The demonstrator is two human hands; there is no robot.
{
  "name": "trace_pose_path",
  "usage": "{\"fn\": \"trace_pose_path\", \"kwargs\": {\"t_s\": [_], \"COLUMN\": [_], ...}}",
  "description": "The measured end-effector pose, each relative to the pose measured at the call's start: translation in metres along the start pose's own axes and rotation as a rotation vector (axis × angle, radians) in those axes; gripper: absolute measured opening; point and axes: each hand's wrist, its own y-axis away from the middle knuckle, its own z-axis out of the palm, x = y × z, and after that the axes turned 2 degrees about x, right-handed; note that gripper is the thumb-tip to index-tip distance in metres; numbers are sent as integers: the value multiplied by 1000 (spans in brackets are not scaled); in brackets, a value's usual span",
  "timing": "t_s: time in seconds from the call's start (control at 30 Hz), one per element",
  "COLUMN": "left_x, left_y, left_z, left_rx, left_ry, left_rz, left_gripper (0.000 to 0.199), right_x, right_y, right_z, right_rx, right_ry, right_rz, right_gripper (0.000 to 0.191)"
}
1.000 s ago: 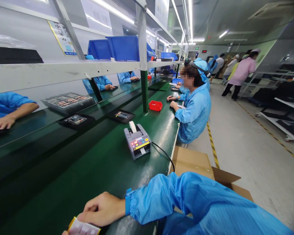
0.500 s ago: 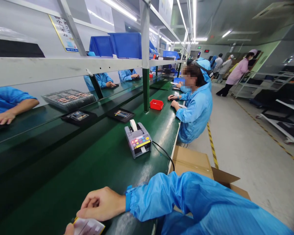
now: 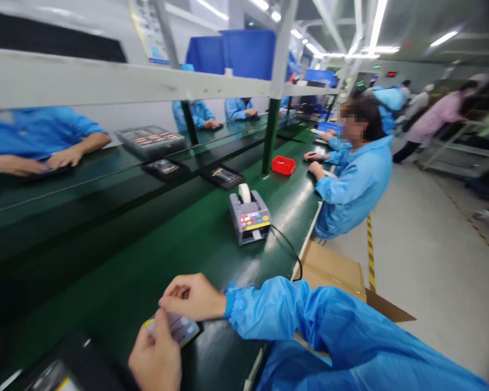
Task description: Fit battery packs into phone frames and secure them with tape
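Observation:
A flat item (image 3: 183, 329) with a pale face and a yellow edge lies low in the view, partly covered by my fingers. My left hand (image 3: 157, 350) is closed at its near left corner, thumb and fingertips pressed together. Over its far edge, my right hand (image 3: 193, 297) has curled fingers pinched close to the left fingertips; whatever sits between them is too small to make out. At the bottom left a black tray (image 3: 93, 361) with a shiny part is blurred and cut off. A grey tape dispenser (image 3: 250, 217) stands beyond my hands.
Black trays (image 3: 224, 176) and a red bin (image 3: 283, 165) rest on the green bench (image 3: 187, 244). A white shelf rail (image 3: 146, 81) crosses above. A cardboard box (image 3: 334, 269) is beside the bench edge. People in blue sit along both sides.
The view has shifted, so the dispenser and bench appear farther right. My left hand has come further into view, and both hands' fingertips are now together over the flat item.

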Motion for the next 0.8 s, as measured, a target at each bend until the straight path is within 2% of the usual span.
{"fn": "trace_pose_path", "kwargs": {"t_s": [0.07,0.23,0.4,0.8], "left_x": [10,29,33,32], "left_y": [7,17,19,16], "left_z": [3,8,9,9], "left_rx": [100,84,100,111], "left_ry": [1,96,136,159], "left_rz": [58,101,111,128], "left_gripper": [46,47,43,41], "right_x": [-4,-10,-10,-10], "right_y": [5,9,7,10], "right_z": [-1,-4,-8,-12], "right_rx": [-12,-58,-88,-132], "right_ry": [29,49,-3,109], "right_rz": [-22,-47,13,-72], "right_gripper": [12,28,41,27]}}
